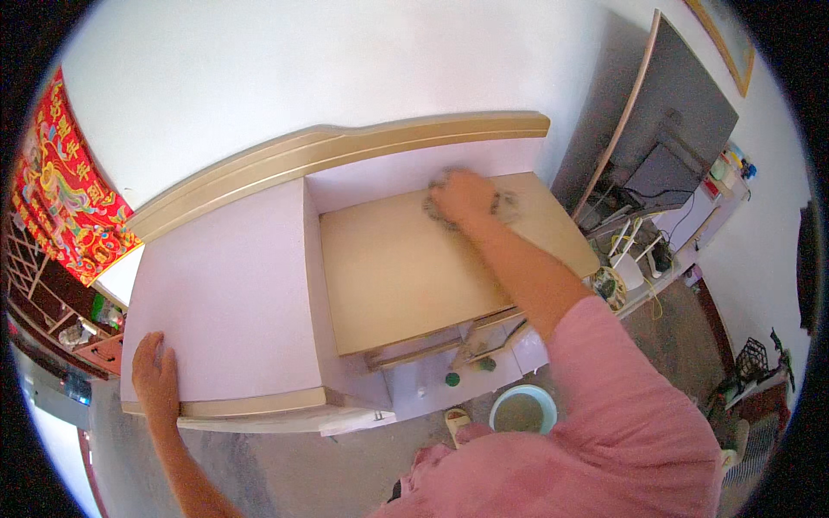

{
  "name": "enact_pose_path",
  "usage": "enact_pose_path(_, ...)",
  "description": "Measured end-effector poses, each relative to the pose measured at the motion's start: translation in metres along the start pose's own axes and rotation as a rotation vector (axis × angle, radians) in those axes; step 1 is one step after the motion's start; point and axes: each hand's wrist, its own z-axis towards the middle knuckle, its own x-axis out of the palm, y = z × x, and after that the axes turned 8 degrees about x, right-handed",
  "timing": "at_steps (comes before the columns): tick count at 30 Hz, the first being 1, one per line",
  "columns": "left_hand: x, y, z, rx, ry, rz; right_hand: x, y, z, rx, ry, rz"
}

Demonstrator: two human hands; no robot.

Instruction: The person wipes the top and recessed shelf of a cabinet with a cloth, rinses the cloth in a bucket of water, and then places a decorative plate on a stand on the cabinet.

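Observation:
My right hand (464, 197), blurred by motion, presses a dark grey cloth (432, 206) onto the tan board (395, 272) of a cabinet, near its back right. Part of the cloth shows past the wrist side, and the fingers hide the rest. My left hand (155, 375) rests on the raised pale lilac top (227, 304) at its front left corner, fingers spread over the edge and holding nothing. A gold-coloured moulding (337, 144) runs along the back of the cabinet against the wall.
Below stands a light blue basin (550, 405) of murky water, near a slipper (457, 421). A large television (654, 129) and a white router (627, 269) with antennas are at the right. A red cloth hanging (71, 188) and shelving (52, 298) are at the left.

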Motion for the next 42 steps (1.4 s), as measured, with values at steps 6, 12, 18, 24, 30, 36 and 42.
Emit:
enact_pose_path(6,0.002,0.002,0.002,0.034,0.005,-0.017,0.011,0.075,-0.057,-0.321,0.063,0.16)
enact_pose_path(12,0.0,0.019,-0.001,0.011,0.011,0.024,-0.021,0.017,-0.112,-0.691,0.167,0.283)
enact_pose_path(18,-0.003,0.008,-0.002,-0.004,0.008,-0.03,-0.002,-0.016,-0.042,-0.318,0.195,0.086)
enact_pose_path(24,0.001,0.008,0.003,0.018,0.012,-0.021,0.03,0.0,0.007,-0.201,0.01,0.15)
enact_pose_path(30,-0.001,0.013,0.001,-0.006,0.017,-0.014,-0.007,-0.03,-0.06,-0.424,0.12,0.113)
enact_pose_path(36,0.0,0.014,-0.002,-0.031,0.001,0.012,-0.021,-0.11,-0.043,-0.009,0.035,0.025)
enact_pose_path(42,-0.002,0.005,0.001,-0.038,-0.005,-0.049,0.0,-0.1,0.027,0.325,-0.053,-0.127)
